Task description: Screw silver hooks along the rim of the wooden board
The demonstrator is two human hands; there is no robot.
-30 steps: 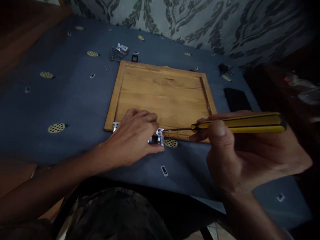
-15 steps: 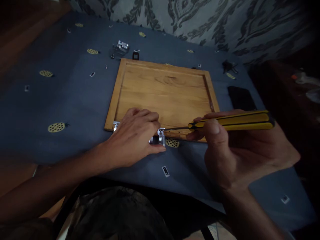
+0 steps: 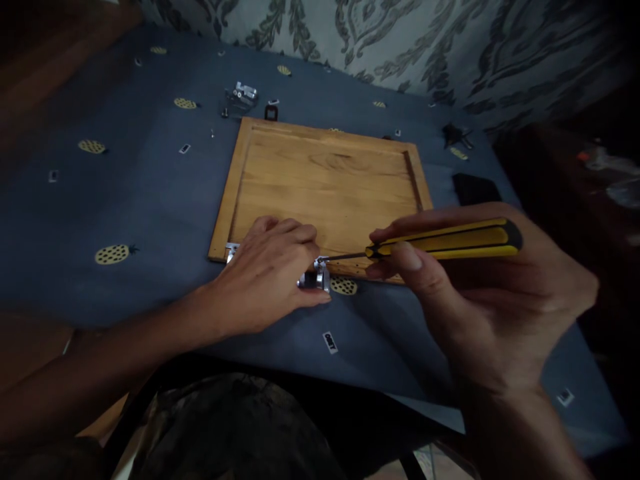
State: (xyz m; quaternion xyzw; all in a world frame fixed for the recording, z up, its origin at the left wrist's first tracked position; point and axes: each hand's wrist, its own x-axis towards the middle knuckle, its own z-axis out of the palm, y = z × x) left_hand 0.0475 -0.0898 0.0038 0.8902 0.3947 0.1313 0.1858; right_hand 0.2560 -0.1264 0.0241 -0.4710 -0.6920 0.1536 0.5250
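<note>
A framed wooden panel [image 3: 320, 180], like a cabinet door, lies flat on the blue cloth. At its near edge sits a shiny metal hinge [image 3: 321, 280]. My left hand [image 3: 273, 273] is closed around this hinge, thumb along its near side and fingers over the panel's edge. In my right hand [image 3: 480, 287] is a screwdriver [image 3: 445, 241] with a yellow and black handle, held between thumb and fingers. The shaft points left, and its tip meets the hinge plate at a screw. Another metal plate [image 3: 231, 251] shows at the panel's left corner, partly behind my left hand.
Behind the panel lie loose metal hinge parts [image 3: 243, 95] and a black square piece [image 3: 271, 112]. A small screw [image 3: 212, 133] rests left of it. To the right are a dark flat object [image 3: 476, 189] and a black tool-like object [image 3: 457, 136]. A patterned wall covering [image 3: 380, 40] rises behind.
The screwdriver's handle has shifted left and turned slightly, its tip staying at the hinge. My right hand has changed its hold on the handle. My left hand has hardly moved.
</note>
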